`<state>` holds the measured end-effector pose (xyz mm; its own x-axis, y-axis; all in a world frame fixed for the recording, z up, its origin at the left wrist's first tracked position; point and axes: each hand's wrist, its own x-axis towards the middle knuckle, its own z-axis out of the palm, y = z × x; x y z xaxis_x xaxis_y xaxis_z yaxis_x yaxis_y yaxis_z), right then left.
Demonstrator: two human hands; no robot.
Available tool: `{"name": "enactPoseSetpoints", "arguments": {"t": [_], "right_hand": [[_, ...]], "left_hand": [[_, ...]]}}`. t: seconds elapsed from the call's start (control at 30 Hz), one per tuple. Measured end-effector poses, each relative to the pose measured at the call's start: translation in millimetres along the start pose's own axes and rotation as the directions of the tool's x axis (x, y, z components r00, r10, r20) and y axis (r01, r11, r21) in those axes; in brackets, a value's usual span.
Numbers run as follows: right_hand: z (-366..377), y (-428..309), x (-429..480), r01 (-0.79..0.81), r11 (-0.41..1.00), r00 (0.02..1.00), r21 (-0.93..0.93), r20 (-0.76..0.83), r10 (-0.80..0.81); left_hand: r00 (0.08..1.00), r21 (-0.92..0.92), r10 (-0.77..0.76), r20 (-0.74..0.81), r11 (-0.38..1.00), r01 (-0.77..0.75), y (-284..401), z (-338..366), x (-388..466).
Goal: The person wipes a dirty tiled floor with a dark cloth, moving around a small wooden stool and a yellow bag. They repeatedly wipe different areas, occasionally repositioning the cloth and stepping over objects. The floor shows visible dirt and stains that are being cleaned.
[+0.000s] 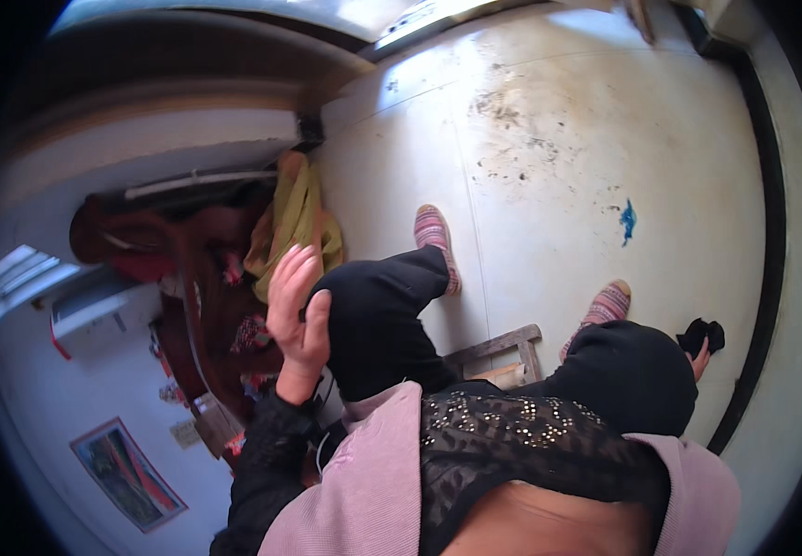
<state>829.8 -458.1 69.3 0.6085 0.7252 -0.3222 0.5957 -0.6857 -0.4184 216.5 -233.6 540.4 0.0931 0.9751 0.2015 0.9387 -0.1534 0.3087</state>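
Note:
My left hand (295, 313) is raised beside my left knee, fingers straight and thumb apart, with nothing in it. Close behind it hangs a yellow-green cloth (296, 222). Out past my right knee, my right hand (701, 361) holds a crumpled black cloth (701, 336) low over the pale floor. The knee hides most of that hand. Between my legs shows part of a worn wooden stool (498, 345). My feet, in striped pink shoes (434, 229), are set wide apart on the floor.
Dark smudges and crumbs (512, 132) mark the tiled floor (547, 236) ahead. A small blue scrap (627, 222) lies near my right foot. A black skirting strip (769, 174) runs along the right wall. Dark red furniture (199, 257) with cluttered items stands at the left.

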Motion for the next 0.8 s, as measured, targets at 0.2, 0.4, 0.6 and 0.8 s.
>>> {"name": "enactPoseSetpoints", "arguments": {"t": [0.2, 0.4, 0.6, 0.8], "right_hand": [[7, -1, 33, -0.320, 0.914, 0.887, 0.251, -0.260, 0.382], [-10, -51, 105, -0.534, 0.835, 0.780, 0.135, -0.302, 0.548], [-15, -138, 208, -0.335, 0.938, 0.921, -0.086, -0.240, 0.307], [17, -262, 244, -0.202, 0.975, 0.974, -0.091, -0.127, 0.189]], "left_hand": [[0.996, 0.072, -0.072, 0.059, 0.995, 0.067, -22, -11, -8], [0.995, -0.013, -0.068, 0.072, 0.998, 0.069, -49, -15, -1], [0.992, -0.021, -0.122, 0.017, 0.992, 0.122, -23, -12, 10], [0.995, -0.016, -0.092, 0.039, 0.996, 0.092, -15, -3, 20]]}}
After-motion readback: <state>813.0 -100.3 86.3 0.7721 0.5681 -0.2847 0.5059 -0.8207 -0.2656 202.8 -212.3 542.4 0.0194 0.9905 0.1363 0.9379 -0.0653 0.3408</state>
